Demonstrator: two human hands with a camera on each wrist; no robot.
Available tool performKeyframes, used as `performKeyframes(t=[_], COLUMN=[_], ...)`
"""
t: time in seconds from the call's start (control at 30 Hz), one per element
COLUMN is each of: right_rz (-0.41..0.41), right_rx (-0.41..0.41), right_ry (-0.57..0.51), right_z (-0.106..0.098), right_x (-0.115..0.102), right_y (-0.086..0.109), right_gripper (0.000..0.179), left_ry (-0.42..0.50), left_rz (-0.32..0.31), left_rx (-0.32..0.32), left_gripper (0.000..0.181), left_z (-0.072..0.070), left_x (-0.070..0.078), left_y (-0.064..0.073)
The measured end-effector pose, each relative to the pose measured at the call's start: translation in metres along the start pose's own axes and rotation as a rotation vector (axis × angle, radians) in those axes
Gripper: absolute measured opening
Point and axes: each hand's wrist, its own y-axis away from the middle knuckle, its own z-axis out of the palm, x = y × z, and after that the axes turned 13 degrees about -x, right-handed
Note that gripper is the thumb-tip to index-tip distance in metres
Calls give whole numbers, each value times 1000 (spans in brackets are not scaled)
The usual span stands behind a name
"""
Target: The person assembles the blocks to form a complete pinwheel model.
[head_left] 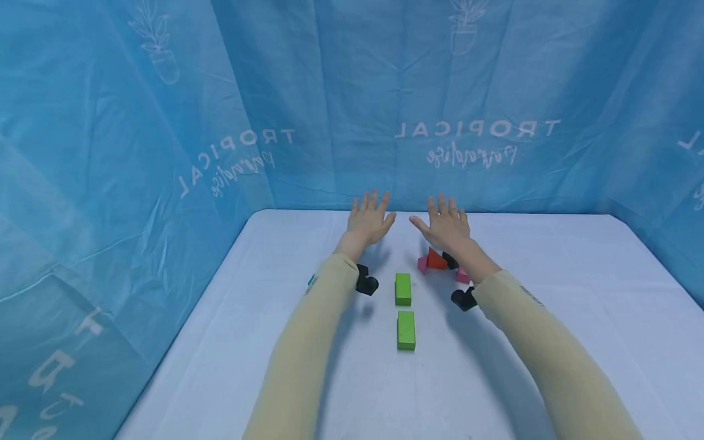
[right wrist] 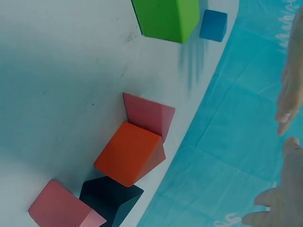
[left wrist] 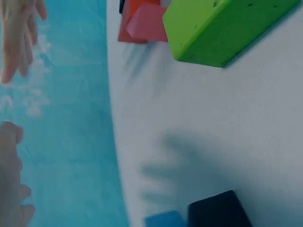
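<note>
Both hands hover above the far part of the white table, palms down and fingers spread, holding nothing. The left hand [head_left: 370,225] is above bare cloth, beyond two green blocks [head_left: 403,289]. The right hand [head_left: 445,232] hovers near a cluster of an orange wedge [head_left: 437,260], pink pieces [head_left: 462,277] and a black piece [head_left: 450,260]. In the right wrist view the orange wedge [right wrist: 128,153] touches a pink wedge [right wrist: 147,113], with a dark block [right wrist: 110,198] beside it. A blue block and a dark block [left wrist: 218,212] appear low in the left wrist view.
Blue printed curtains [head_left: 352,122] hang behind and beside the white table [head_left: 264,342]. A small teal piece [head_left: 311,281] shows partly behind the left sleeve. Black lumps [head_left: 366,282] sit by both cuffs; whether they are worn cannot be told.
</note>
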Motion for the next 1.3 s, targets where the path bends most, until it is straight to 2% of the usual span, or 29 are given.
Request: performKeyframes(t=[0.1, 0.13, 0.2, 0.27, 0.33, 0.4, 0.5, 0.57, 0.73, 0.8, 0.93, 1.07, 1.2, 1.3], right_rz=[-49, -76, -135, -188, -235, -283, -339, -373, -419, -430, -428, -399, -372, -368], right_rx=[15, 22, 41, 54, 57, 59, 30, -4, -121, -156, -209, -242, -229, -204], right_ry=[-29, -51, -103, -161, -221, -297, -444, -572, -885, -975, -1095, -1128, -1068, -1041], right_z=[-1, -2, -2, -2, 0, 5, 14, 21, 42, 51, 67, 79, 87, 90], right_x=[0, 0, 2, 2, 3, 4, 6, 8, 13, 15, 16, 16, 14, 12], right_y=[5, 8, 16, 26, 37, 49, 65, 74, 82, 80, 72, 66, 61, 59], right_gripper=[86, 85, 83, 82, 81, 77, 67, 58, 41, 40, 42, 41, 39, 37], left_ry=[30, 54, 119, 215, 320, 430, 605, 726, 989, 1049, 1097, 1120, 1115, 1090], left_rz=[63, 103, 199, 292, 365, 427, 494, 532, 527, 521, 528, 539, 572, 566], left_rx=[7, -1, -35, -105, -167, -202, -209, -204, -170, -151, -133, -97, -70, -61], left_gripper=[66, 67, 67, 67, 65, 61, 54, 49, 39, 37, 37, 36, 36, 36], left_z=[-4, -5, -7, -4, 3, 13, 33, 47, 82, 93, 108, 110, 103, 99], left_x=[3, 4, 7, 8, 8, 6, 4, 3, 7, 10, 17, 26, 33, 36], left_y=[15, 24, 46, 68, 90, 110, 137, 149, 162, 164, 167, 174, 183, 187])
